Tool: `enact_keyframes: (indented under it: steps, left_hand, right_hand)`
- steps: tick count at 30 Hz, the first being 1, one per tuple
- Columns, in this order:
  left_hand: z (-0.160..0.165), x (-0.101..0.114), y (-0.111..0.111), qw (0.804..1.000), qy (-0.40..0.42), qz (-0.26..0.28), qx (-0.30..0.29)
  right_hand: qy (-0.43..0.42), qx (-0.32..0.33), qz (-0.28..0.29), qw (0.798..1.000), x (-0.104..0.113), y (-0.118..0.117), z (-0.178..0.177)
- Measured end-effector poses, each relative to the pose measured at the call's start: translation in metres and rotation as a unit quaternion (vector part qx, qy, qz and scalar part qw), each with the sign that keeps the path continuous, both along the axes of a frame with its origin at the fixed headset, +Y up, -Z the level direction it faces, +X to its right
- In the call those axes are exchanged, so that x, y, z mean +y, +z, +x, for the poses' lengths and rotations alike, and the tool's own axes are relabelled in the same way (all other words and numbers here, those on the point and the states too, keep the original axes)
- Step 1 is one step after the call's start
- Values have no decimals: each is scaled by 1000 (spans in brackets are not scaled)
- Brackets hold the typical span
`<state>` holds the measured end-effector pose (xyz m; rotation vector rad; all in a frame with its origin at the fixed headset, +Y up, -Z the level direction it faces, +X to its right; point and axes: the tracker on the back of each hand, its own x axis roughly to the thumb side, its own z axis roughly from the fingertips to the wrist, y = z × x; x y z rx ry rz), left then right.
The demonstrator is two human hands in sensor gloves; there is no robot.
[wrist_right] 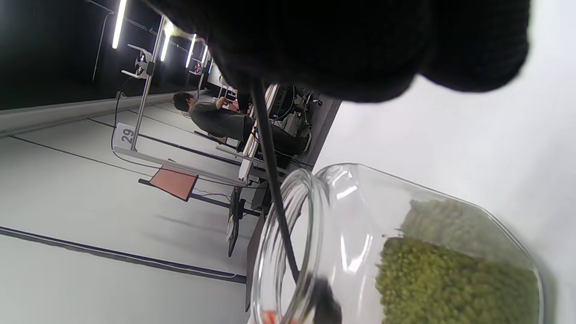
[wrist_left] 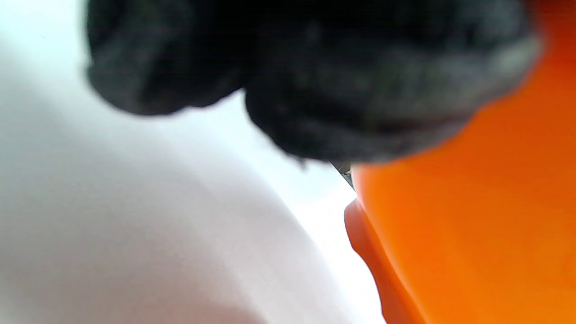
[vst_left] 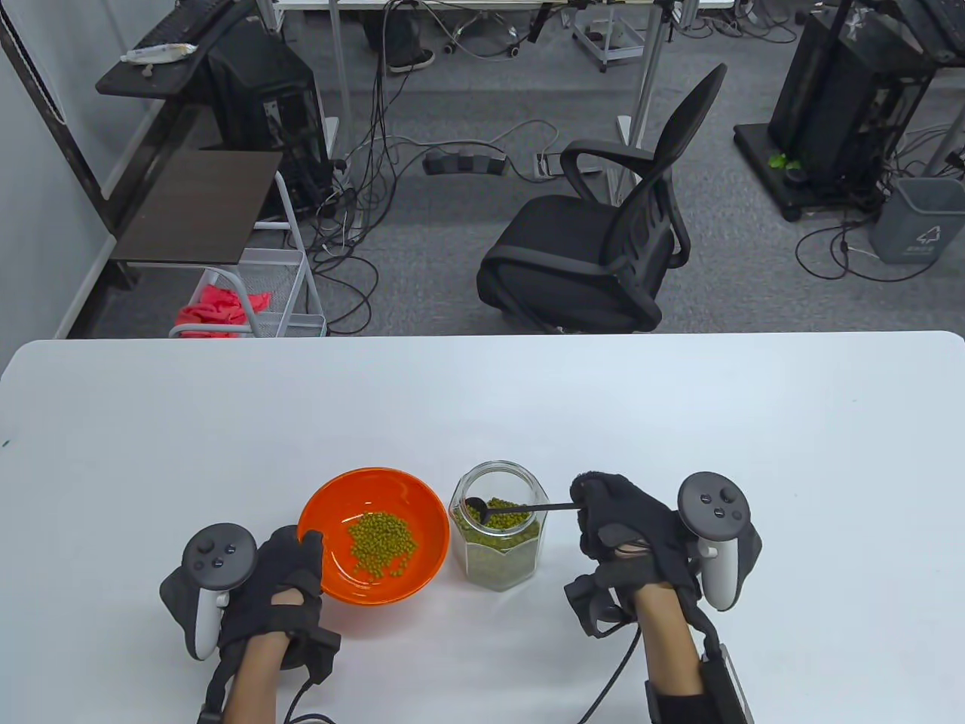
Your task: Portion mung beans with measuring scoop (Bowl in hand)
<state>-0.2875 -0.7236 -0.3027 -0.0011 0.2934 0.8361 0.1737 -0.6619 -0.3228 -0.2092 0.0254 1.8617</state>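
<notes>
An orange bowl holding a small heap of mung beans sits on the white table. My left hand grips its near left rim, thumb over the edge; the left wrist view shows the bowl's wall under my gloved fingers. A clear glass jar of mung beans stands just right of the bowl. My right hand holds the thin black handle of a measuring scoop whose cup is inside the jar mouth. In the right wrist view the handle runs down into the jar.
The white table stretches wide behind and to both sides of the bowl and jar. A black office chair stands beyond the far edge, with a wire cart at the far left.
</notes>
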Motion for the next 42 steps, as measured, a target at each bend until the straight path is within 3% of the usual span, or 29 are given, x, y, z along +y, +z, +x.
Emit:
enact_keyframes:
  steps: [11,22,34,42]
  left_hand:
    - [-1,0,0,1000,1,2,1]
    - [-1,0,1,1000,1,2,1]
    - [0,1,1,1000,3,3,-1]
    - [0,1,1,1000,3,3,-1]
  right_hand:
    - [-35,-16,-6,999,1,2,16]
    - [-63,-25,36,997,22,15,30]
    - [-79,66,67,992,32,17,-13]
    - [-37,125,80,988,32,20,-53]
